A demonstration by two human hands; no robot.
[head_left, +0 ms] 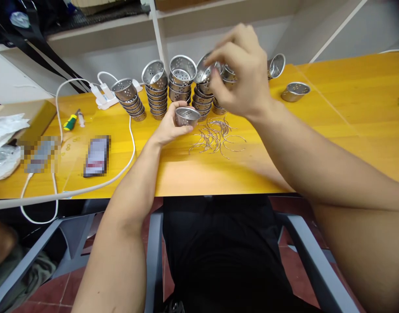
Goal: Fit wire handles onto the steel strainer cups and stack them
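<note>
My left hand (168,126) is closed round a small perforated metal cup (186,121), holding it just in front of the stacks with its mouth facing up. Raised over the right-hand stacks is my right hand (240,71), somewhat blurred. Its fingers are bent, a gap shows between thumb and forefinger, and I see nothing between them. Behind it, partly hidden, stands a stack of cups (202,98). A loose pile of thin curved wires (215,135) lies on the table below my right hand.
More cup stacks (157,98) line the back of the yellow table (349,130). One single cup (295,92) stands at right. On the left are a phone (96,156), a screwdriver (71,121), a power strip (106,99), white cables and a cardboard box (39,119).
</note>
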